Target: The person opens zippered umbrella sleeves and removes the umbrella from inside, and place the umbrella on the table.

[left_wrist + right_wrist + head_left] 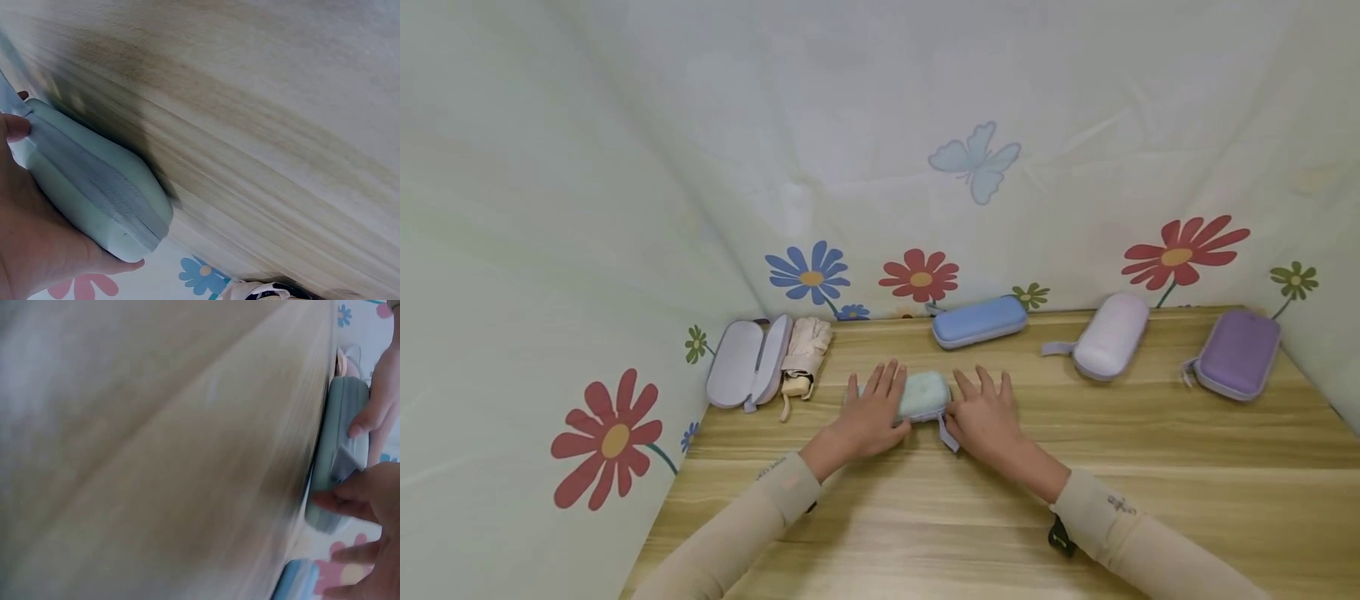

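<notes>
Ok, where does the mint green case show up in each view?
Head: mint green case, just below centre.
Left wrist: mint green case, lower left.
Right wrist: mint green case, towards the right edge, around mid-height.
Shared landmark: left hand, touching it in all three.

The left hand is gripping a mint-green case, thumb at its grey zip band; the right hand is pinching the zip tab. By an edge of the tabletop, a blue case is partly showing.
</notes>
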`<state>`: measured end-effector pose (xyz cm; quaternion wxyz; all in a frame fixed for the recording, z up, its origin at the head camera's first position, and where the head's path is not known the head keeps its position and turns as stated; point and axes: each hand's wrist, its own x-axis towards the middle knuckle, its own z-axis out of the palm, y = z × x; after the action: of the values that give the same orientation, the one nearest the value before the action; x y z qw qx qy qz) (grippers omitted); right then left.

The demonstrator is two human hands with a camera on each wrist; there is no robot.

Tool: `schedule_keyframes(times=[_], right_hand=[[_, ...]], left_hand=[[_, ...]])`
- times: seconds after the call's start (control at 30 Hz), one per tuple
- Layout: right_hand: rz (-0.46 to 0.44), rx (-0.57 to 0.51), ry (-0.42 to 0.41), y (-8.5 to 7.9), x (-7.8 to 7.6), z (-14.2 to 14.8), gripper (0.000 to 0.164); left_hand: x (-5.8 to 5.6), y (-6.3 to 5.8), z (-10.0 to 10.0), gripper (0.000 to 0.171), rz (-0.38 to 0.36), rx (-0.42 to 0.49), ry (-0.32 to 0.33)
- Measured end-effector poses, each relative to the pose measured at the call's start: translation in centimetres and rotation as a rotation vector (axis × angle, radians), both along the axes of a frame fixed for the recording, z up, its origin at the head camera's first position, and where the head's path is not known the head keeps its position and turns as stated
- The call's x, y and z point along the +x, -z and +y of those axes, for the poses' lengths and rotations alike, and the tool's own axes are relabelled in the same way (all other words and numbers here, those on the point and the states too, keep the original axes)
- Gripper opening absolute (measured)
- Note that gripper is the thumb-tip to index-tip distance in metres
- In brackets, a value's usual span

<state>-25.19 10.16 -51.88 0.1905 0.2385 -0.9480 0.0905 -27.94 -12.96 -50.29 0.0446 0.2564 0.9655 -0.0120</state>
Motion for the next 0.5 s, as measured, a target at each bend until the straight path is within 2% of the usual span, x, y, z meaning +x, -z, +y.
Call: schedule_keyframes(times=[0.27,0.37,0.5], right_hand=[[0.069,-0.01,-0.168,0.1,-1.7,1.8,0.004],[0.093,0.004,-0.189,-0.1,-2.1,2.3,0.006],[0.079,0.043,-0.199,-0.5,-2.5,2.7,0.006]], left_hand=[[-0.2,0.8,-0.8,0.084,0.06,-0.001,0.053],[-0.3,0.9,-0.9,0.086,0.061,0.002,0.073],[-0.5,1.1,-1.1,0.087,0.08,-0.006,0.11]])
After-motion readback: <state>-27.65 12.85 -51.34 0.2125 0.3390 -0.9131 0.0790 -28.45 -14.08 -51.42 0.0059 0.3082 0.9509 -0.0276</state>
